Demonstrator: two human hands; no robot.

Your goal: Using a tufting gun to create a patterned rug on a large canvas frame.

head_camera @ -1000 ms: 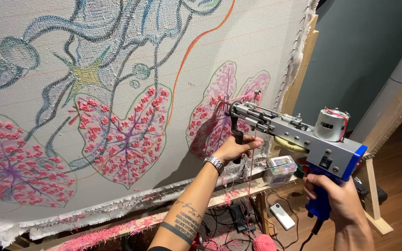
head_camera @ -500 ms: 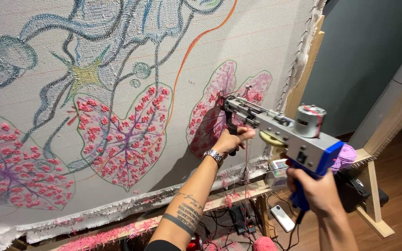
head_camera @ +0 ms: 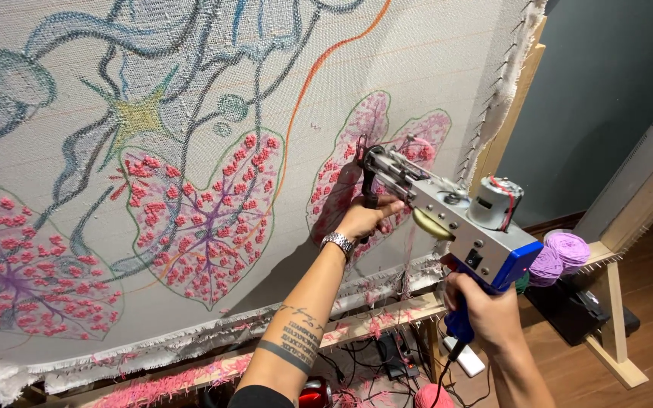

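Two Hands Hold the Tufting Gun

The right hand point(head_camera: 485, 313) is wrapped tight around the blue back handle of the tufting gun point(head_camera: 455, 219). The left hand point(head_camera: 364, 219) is closed around the black front handle. The gun sits between both hands, tilted up. Its tip touches the pink leaf point(head_camera: 341, 181) on the big cloth point(head_camera: 417, 68). Purple yarn balls point(head_camera: 561, 253) sit nearby on the wooden frame point(head_camera: 617, 332).

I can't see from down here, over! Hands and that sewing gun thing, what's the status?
Left hand on front handle, right hand on blue grip. Tufting gun tip against the cloth, at pink leaf. Nothing in the way.
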